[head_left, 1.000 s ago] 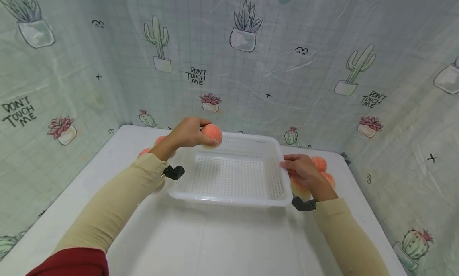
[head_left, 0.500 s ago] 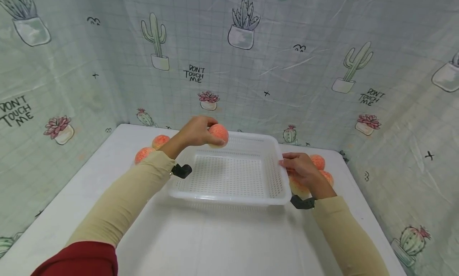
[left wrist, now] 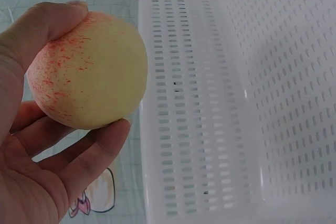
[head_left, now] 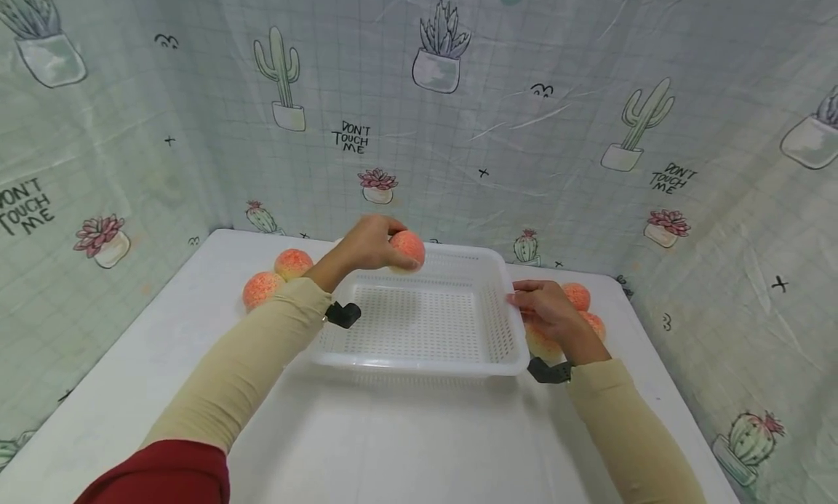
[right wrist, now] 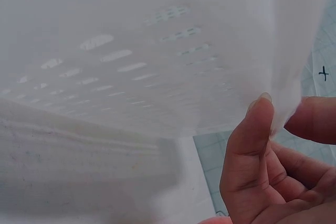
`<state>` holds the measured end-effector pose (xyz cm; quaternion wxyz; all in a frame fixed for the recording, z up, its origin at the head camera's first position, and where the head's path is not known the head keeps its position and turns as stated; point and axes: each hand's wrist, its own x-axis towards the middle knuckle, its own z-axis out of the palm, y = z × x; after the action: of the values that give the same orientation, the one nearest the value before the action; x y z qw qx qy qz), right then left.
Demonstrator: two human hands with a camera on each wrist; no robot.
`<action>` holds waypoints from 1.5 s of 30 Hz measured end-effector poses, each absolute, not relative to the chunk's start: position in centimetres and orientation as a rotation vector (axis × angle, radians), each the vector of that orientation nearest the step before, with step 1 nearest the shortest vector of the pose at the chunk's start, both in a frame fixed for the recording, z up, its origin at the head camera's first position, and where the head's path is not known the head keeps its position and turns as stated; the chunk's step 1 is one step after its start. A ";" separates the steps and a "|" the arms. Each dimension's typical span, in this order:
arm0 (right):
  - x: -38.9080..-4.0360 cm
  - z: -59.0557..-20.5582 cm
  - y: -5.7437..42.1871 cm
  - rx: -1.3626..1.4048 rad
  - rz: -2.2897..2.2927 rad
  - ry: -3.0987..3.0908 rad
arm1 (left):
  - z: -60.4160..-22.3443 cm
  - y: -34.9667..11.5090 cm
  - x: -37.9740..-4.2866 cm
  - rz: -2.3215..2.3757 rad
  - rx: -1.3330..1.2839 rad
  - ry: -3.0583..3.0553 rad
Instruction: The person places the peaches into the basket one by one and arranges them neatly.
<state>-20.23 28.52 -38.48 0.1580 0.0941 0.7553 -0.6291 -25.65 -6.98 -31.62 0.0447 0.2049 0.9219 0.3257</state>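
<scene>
My left hand (head_left: 373, 244) grips a peach (head_left: 408, 250) over the back part of a white plastic basket (head_left: 425, 366). In the left wrist view, the fingers (left wrist: 97, 148) and thumb hold the peach (left wrist: 107, 77) by its sides, its pale yellow face outward. A perforated wall of the basket (left wrist: 157, 129) stands beside it. At the basket's right side, my right hand (head_left: 546, 308) pinches the rim. The right wrist view has its thumb and a finger (right wrist: 252, 140) on either side of the basket's edge (right wrist: 283, 66).
Two peaches, one nearer (head_left: 263, 291) and one farther back (head_left: 293, 262), lie on the white table (head_left: 419, 446) left of the basket. Several more (head_left: 577, 296) sit to the right, partly hidden by my right hand. A cactus-printed sheet (head_left: 484, 111) encloses the table's back and sides.
My left hand has shifted right with the peach, over the basket. The two peaches on the left are less covered by my arm. My right hand keeps its hold on the rim.
</scene>
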 end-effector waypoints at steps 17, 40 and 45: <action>-20.2 -38.4 28.7 0.269 -1.814 2.126 | -32.5 -4.7 -26.3 1.009 0.661 2.759; -20.5 -38.2 28.3 0.315 -1.822 2.119 | -33.8 -2.1 -27.1 1.064 0.680 2.690; -20.4 -38.1 28.2 0.332 -1.820 2.117 | -34.0 -1.6 -27.2 1.049 0.691 2.710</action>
<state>-20.40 28.23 -38.06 0.1646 0.1164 0.7428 -0.6385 -27.23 -1.62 -34.00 0.0770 0.2305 0.9046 0.3502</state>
